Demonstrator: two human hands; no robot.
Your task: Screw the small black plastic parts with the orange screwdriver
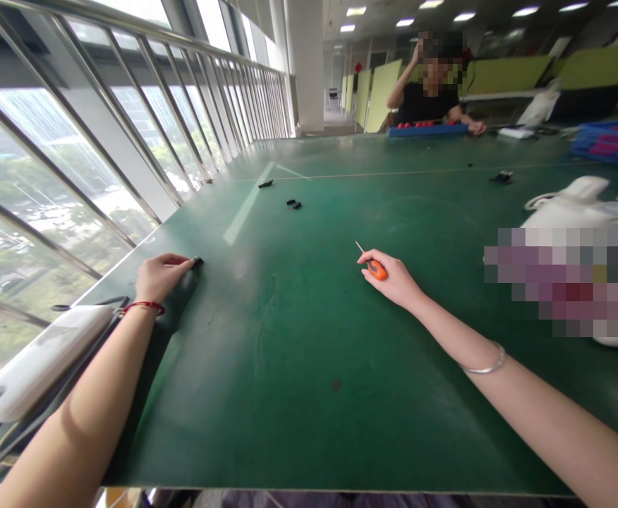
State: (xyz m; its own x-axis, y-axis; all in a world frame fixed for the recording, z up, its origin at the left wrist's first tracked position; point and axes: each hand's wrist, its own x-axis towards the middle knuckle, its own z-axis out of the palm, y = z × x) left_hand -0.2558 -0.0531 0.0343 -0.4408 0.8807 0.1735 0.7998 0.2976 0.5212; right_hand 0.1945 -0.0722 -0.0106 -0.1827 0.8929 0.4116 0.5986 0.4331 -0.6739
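Observation:
My right hand [394,279] is closed around the orange and grey handle of a screwdriver [377,269], over the middle of the green table [309,331]. Its thin metal shaft points up and to the left. At the table's left side, my left hand [164,276] pinches a small black part [197,263] between thumb and fingers, at the tabletop. What kind of part it is, I cannot make out. Farther back lie some more small black pieces [294,204] and another black piece [265,184].
A white box-like device [44,360] with cables lies beside my left forearm, near the metal railing [144,85]. White bags [578,204] sit at the right. Across the table a person [428,106] sits behind a blue tray [428,131] with red items. A blue basket [610,144] stands far right.

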